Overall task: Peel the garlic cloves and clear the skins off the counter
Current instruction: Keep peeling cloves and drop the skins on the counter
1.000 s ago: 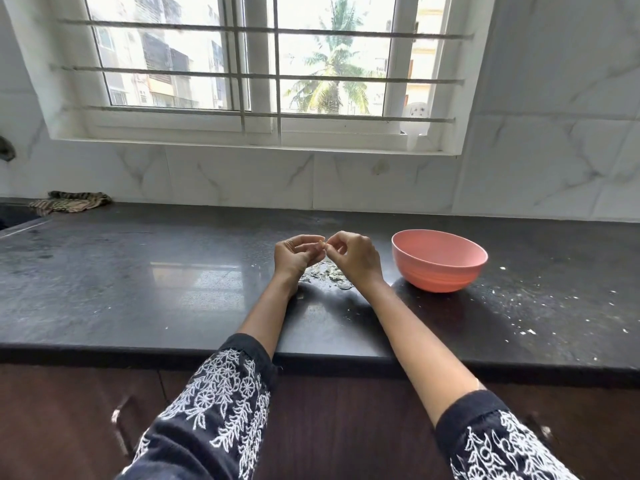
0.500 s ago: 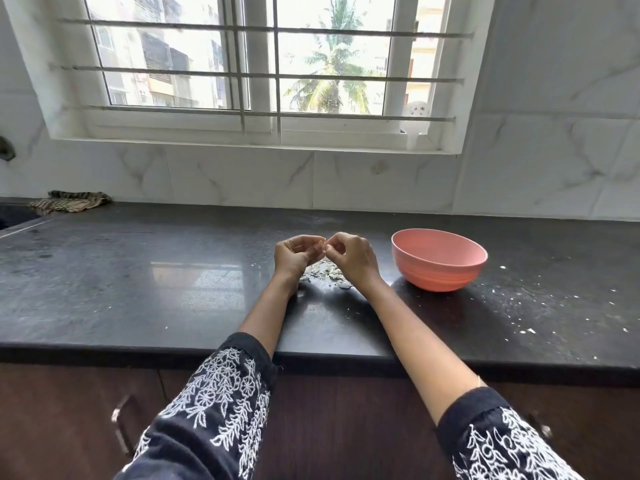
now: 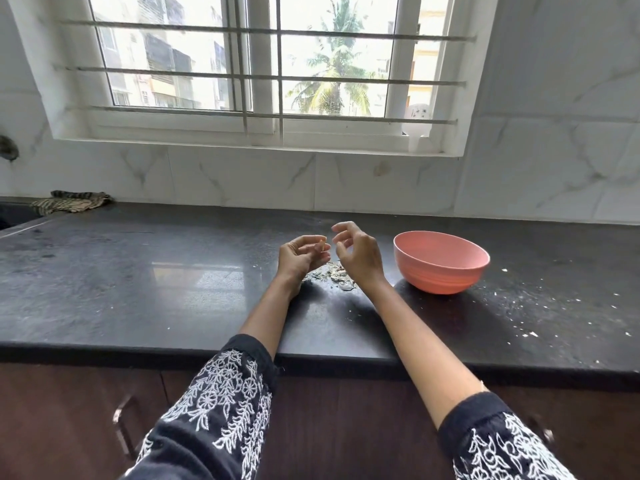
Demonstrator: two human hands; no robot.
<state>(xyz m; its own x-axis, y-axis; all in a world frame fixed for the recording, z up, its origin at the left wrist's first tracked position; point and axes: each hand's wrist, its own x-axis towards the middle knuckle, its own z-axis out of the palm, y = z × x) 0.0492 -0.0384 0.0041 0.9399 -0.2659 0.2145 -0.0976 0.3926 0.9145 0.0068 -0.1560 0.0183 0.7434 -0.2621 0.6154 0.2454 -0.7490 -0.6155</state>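
- Left hand [image 3: 302,258] hovering just above the dark desk [image 3: 138,289], palm turned up, fingers curled, pinching a small pale garlic clove [image 3: 322,244] at the fingertips.
- Right hand [image 3: 358,254] hanging beside it, slightly apart, fingers loosely spread and curved, gripping nothing visible.
- Narrow gap showing between the two hands; fingertips not touching.
- Loose skins [image 3: 334,273] lying in a small heap on the desk, directly below and between the hands, partly hidden by the right wrist.
- Pink bowl [image 3: 441,266] standing upright on the desk just right of the right hand; contents not visible from this angle.
- White flecks [image 3: 526,306] lying scattered over the desk right of the bowl, well apart from the heap.
- Striped cloth [image 3: 72,201] lying crumpled at the far left back edge of the desk, against the marble-tile wall [image 3: 242,181].
- Barred window [image 3: 256,71] sitting above the wall tiles; palm tree and buildings showing outside.
- Dark embroidered sleeves [image 3: 225,403] covering both forearms near the desk's front edge.
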